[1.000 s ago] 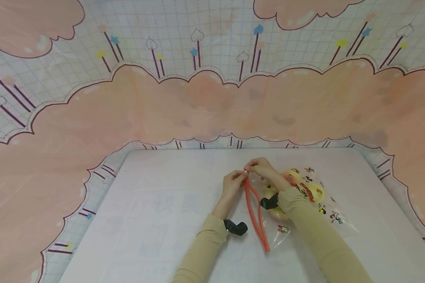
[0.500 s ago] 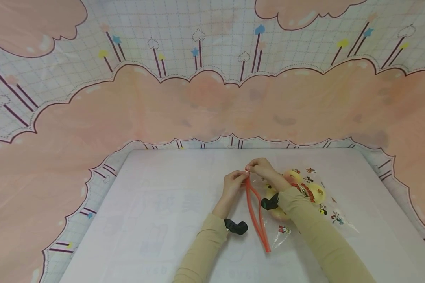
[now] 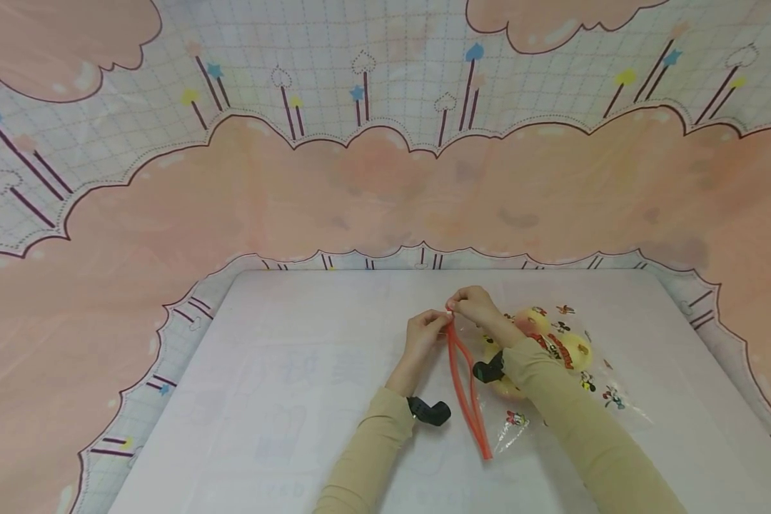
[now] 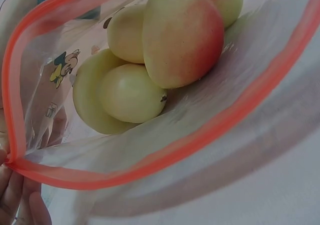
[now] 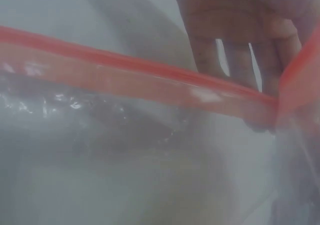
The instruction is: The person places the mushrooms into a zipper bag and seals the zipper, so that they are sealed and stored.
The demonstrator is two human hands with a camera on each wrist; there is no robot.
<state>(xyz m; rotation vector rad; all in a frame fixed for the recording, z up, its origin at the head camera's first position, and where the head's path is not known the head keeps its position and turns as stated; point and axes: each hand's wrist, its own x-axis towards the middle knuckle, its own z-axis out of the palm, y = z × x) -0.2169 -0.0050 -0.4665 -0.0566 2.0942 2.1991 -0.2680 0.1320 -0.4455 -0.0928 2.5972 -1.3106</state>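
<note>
Nearest the camera, two beige sleeves [image 3: 572,421] reach onto the white bench [image 3: 283,385], each wrist carrying a small black camera [image 3: 428,412].

Between the forearms lies the orange-red zip seal [image 3: 465,389] of a clear plastic zip bag [image 3: 552,378] printed with cartoon mice. The seal's two strips run from a near end on the bench up to a far corner and stand apart along their length, so the mouth is open. The bag body lies on the bench under and to the right of the right forearm.

Contents: the left wrist view looks straight into the open mouth and shows yellow-green fruits with a red blush [image 4: 182,35], likely peaches or apples, bunched together and touching at the closed end. At least four are visible.

Left hand [image 3: 424,335]: the grip is closed in a pinch on the far corner of the zip seal, fingers curled. Fingertips [image 4: 15,200] show at that corner in the left wrist view.

Right hand [image 3: 478,307]: the grip is likewise pinched on the same corner, just beside and touching the left hand. The right wrist view shows the seal strip [image 5: 125,80] up close, with fingers [image 5: 235,40] behind the blurred film.

Beyond the bench, a pink and white cloth backdrop [image 3: 385,185] with cloud shapes, a grid pattern and heart and star pins fills the far field.
</note>
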